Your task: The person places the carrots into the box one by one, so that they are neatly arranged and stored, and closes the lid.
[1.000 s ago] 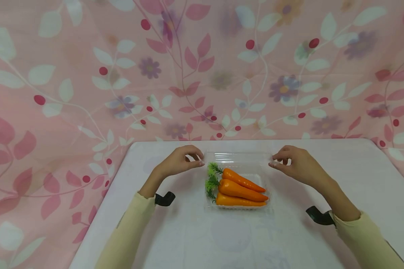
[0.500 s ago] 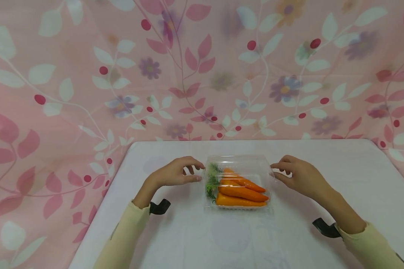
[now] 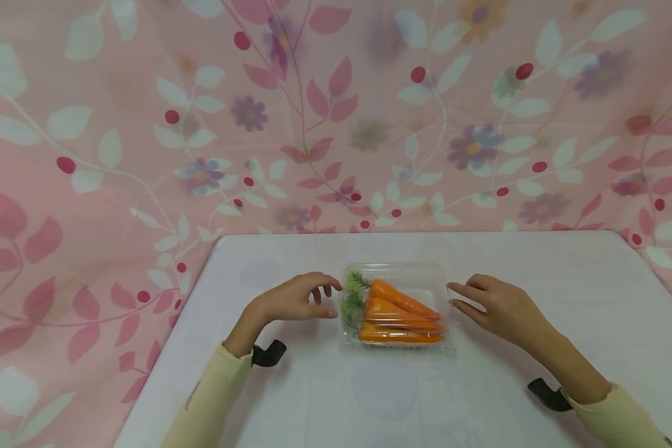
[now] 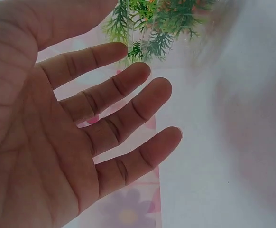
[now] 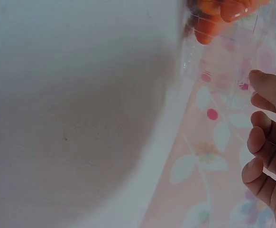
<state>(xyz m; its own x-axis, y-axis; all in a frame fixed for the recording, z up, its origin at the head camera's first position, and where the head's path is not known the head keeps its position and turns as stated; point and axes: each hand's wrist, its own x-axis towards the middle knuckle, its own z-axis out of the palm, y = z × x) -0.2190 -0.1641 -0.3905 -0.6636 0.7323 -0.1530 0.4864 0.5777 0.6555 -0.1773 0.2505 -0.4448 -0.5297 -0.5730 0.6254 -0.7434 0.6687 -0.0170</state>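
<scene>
The clear plastic clamshell box (image 3: 394, 306) sits around the middle of the white desk (image 3: 313, 386), lid down over three orange carrots with green leafy tops (image 3: 397, 314). The carrots lie across the box, long axis running left to right, leafy ends pointing at the left hand and tips pointing at the right hand.

The left hand (image 3: 294, 298) hovers just beside the box's left edge, fingers spread and relaxed, nothing in its grip. The right hand (image 3: 495, 306) sits just off the right edge, fingers loosely curved toward the box, also holding nothing; I can't tell if the fingertips actually touch the plastic.

The head view gives the whole layout, but the left wrist view is the one that shows the open palm (image 4: 48, 137) with the green fronds right past the fingertips. The right wrist view only catches the carrot tips through the clear wall, plus a few curled fingers (image 5: 266, 152) at the edge.

Behind the desk hangs a pink floral curtain (image 3: 145, 124). Pale yellow sleeves (image 3: 213, 398) cover both forearms.
</scene>
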